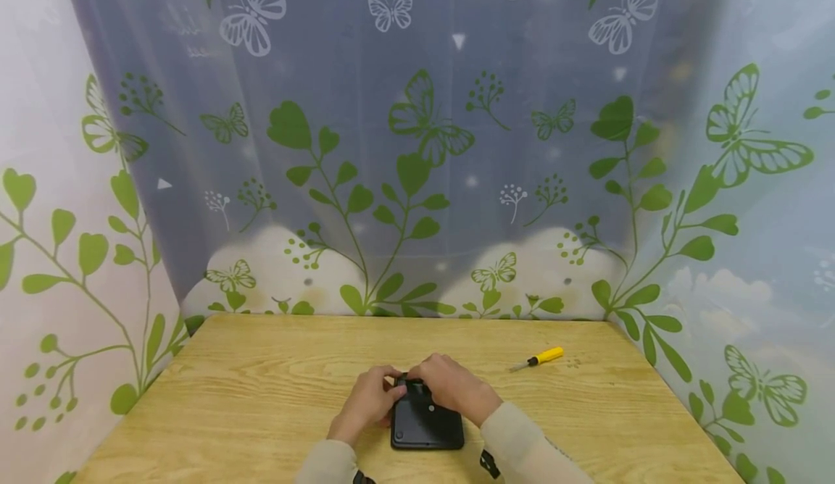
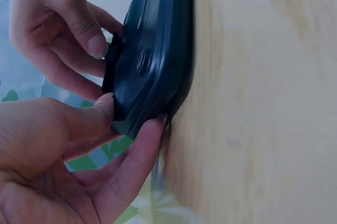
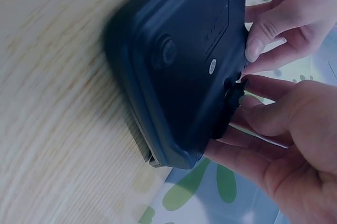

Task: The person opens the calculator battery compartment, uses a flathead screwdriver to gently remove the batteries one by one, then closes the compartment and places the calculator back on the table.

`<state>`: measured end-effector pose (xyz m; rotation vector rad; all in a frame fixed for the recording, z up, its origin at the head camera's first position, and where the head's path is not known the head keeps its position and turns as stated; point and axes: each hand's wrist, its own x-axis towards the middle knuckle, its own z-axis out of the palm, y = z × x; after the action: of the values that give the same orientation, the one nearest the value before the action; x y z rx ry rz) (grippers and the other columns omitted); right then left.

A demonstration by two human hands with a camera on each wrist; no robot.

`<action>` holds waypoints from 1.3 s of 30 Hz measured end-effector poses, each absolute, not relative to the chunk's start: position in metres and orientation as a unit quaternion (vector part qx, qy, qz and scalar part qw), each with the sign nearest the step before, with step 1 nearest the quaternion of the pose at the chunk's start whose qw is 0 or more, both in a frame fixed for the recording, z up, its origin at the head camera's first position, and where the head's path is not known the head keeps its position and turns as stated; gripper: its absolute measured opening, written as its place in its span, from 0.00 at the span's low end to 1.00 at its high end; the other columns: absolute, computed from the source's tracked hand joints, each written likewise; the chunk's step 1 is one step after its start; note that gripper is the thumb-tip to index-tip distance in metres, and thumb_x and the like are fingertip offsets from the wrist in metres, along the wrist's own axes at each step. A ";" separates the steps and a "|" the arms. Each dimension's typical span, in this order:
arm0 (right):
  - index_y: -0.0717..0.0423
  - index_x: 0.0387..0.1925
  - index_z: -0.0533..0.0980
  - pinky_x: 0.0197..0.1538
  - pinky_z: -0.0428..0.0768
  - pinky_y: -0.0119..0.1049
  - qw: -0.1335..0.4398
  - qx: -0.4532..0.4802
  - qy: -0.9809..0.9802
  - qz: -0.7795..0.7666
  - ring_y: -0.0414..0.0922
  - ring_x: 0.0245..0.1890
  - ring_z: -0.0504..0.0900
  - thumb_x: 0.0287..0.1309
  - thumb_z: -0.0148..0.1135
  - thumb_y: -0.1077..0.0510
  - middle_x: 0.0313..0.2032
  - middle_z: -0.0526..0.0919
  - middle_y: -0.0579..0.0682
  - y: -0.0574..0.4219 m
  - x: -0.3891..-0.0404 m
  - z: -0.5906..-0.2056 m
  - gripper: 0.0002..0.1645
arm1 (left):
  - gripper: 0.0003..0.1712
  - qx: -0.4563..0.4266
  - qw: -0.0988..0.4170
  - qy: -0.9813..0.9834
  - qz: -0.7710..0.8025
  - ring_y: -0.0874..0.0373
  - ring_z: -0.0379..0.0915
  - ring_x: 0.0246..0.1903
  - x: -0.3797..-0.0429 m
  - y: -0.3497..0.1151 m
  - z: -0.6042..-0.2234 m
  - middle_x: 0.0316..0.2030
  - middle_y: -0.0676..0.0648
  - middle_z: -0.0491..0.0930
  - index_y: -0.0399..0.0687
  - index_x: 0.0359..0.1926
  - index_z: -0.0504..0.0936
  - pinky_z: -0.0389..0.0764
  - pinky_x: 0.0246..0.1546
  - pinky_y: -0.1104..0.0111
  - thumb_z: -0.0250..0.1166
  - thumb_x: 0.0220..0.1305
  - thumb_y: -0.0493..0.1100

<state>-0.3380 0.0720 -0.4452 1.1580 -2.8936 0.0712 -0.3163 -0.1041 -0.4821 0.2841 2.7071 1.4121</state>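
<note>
A flat black device [image 1: 427, 430], shaped like a calculator lying face down, sits on the table with its far end lifted in the wrist views. Round feet and a small white sticker [image 3: 212, 67] show on its back. My left hand [image 1: 370, 399] grips the far left corner between thumb and fingers. At the far edge, my right hand [image 1: 451, 385] pinches a small black cover [image 3: 229, 109] between thumb and index finger, its other fingers under the device. The cover stands tilted up from the back; whether it is fully loose is hidden by the fingers.
A screwdriver [image 1: 546, 356] with a yellow and black handle lies to the right on the wood-grain table [image 1: 274, 368]. Several tiny pieces, probably screws [image 1: 574, 362], lie beside its handle. A patterned curtain [image 1: 339, 201] hangs behind the table and along both sides.
</note>
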 end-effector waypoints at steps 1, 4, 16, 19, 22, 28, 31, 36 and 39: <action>0.41 0.50 0.80 0.44 0.84 0.31 0.011 0.371 -0.928 0.021 0.38 0.43 0.83 0.53 0.66 0.69 0.44 0.85 0.42 0.072 -0.338 -0.446 0.26 | 0.18 0.093 0.038 0.880 0.464 0.55 0.77 0.17 -0.317 -0.105 -0.483 0.31 0.40 0.80 0.38 0.53 0.77 0.81 0.14 0.65 0.64 0.63 0.40; 0.41 0.50 0.78 0.42 0.84 0.31 0.010 0.369 -0.929 0.015 0.39 0.41 0.83 0.52 0.66 0.69 0.42 0.85 0.43 0.072 -0.339 -0.447 0.26 | 0.18 0.092 0.042 0.874 0.475 0.54 0.78 0.16 -0.318 -0.106 -0.483 0.31 0.40 0.80 0.38 0.53 0.77 0.82 0.15 0.64 0.64 0.62 0.38; 0.40 0.48 0.76 0.36 0.81 0.27 0.003 0.381 -0.925 0.006 0.38 0.36 0.83 0.51 0.67 0.70 0.39 0.84 0.43 0.071 -0.339 -0.447 0.27 | 0.16 0.091 0.051 0.875 0.473 0.54 0.78 0.18 -0.317 -0.107 -0.481 0.31 0.39 0.80 0.38 0.50 0.78 0.83 0.16 0.64 0.65 0.60 0.35; 0.39 0.48 0.75 0.37 0.82 0.27 -0.003 0.381 -0.925 0.004 0.38 0.37 0.83 0.50 0.68 0.70 0.40 0.84 0.43 0.071 -0.339 -0.445 0.29 | 0.15 0.092 0.049 0.875 0.473 0.55 0.78 0.18 -0.317 -0.107 -0.481 0.31 0.40 0.79 0.39 0.49 0.78 0.83 0.16 0.64 0.65 0.61 0.35; 0.38 0.49 0.75 0.38 0.82 0.28 -0.007 0.384 -0.923 0.009 0.38 0.37 0.83 0.49 0.68 0.71 0.40 0.85 0.44 0.072 -0.339 -0.442 0.30 | 0.14 0.094 0.044 0.876 0.472 0.54 0.78 0.17 -0.317 -0.107 -0.481 0.30 0.41 0.79 0.39 0.48 0.78 0.83 0.15 0.64 0.65 0.60 0.36; 0.40 0.49 0.75 0.40 0.83 0.29 -0.011 0.387 -0.922 0.022 0.39 0.39 0.83 0.48 0.67 0.73 0.42 0.85 0.44 0.075 -0.340 -0.437 0.32 | 0.15 0.099 0.037 0.875 0.472 0.54 0.79 0.18 -0.316 -0.106 -0.481 0.30 0.40 0.79 0.37 0.48 0.77 0.83 0.15 0.65 0.65 0.61 0.36; 0.40 0.50 0.75 0.40 0.83 0.29 -0.020 0.386 -0.922 0.030 0.38 0.39 0.83 0.48 0.66 0.75 0.43 0.84 0.43 0.077 -0.341 -0.437 0.33 | 0.15 0.092 0.045 0.875 0.474 0.54 0.79 0.20 -0.316 -0.106 -0.481 0.31 0.40 0.79 0.37 0.49 0.77 0.83 0.16 0.65 0.65 0.61 0.36; 0.41 0.51 0.77 0.43 0.83 0.30 -0.013 0.396 -0.917 0.040 0.39 0.41 0.83 0.48 0.64 0.76 0.44 0.84 0.44 0.079 -0.344 -0.437 0.33 | 0.15 0.091 0.043 0.874 0.475 0.55 0.79 0.20 -0.317 -0.105 -0.479 0.30 0.40 0.79 0.37 0.50 0.77 0.83 0.16 0.65 0.64 0.62 0.35; 0.42 0.51 0.78 0.44 0.83 0.30 -0.010 0.402 -0.915 0.045 0.39 0.42 0.83 0.49 0.64 0.76 0.44 0.84 0.45 0.081 -0.345 -0.438 0.32 | 0.15 0.092 0.040 0.875 0.474 0.55 0.78 0.19 -0.316 -0.104 -0.480 0.30 0.41 0.79 0.36 0.49 0.77 0.83 0.16 0.66 0.64 0.62 0.35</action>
<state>-0.3448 0.0815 -0.4376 1.2700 -2.8916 0.1414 -0.3163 -0.1045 -0.4801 0.2820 2.6799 1.4514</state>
